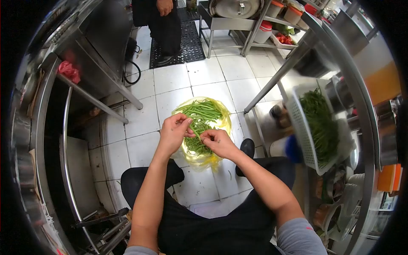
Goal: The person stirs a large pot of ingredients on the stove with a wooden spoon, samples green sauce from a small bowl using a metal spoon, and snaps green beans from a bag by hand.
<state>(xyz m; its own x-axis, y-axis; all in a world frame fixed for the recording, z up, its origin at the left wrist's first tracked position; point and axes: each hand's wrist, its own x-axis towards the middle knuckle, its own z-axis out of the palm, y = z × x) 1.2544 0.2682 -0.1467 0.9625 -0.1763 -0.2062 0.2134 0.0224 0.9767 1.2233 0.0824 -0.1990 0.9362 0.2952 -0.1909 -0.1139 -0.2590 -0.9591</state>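
My left hand (173,132) and my right hand (219,143) are close together over an open yellow plastic bag (228,123) on the floor between my feet. Both hands are closed in a pinch on one thin green bean (196,133), which spans the small gap between my fingertips. Long green beans (207,109) lie side by side at the far side of the bag. Nearer to me, below my fingers, is a heap of smaller green pieces (194,146), partly covered by my hands.
To my right, a white basket (307,146) of greens sits on a low metal shelf. Another person (159,25) stands on a black mat (193,42) ahead. A metal table leg (272,83) rises at right; a steel counter (46,93) runs along the left.
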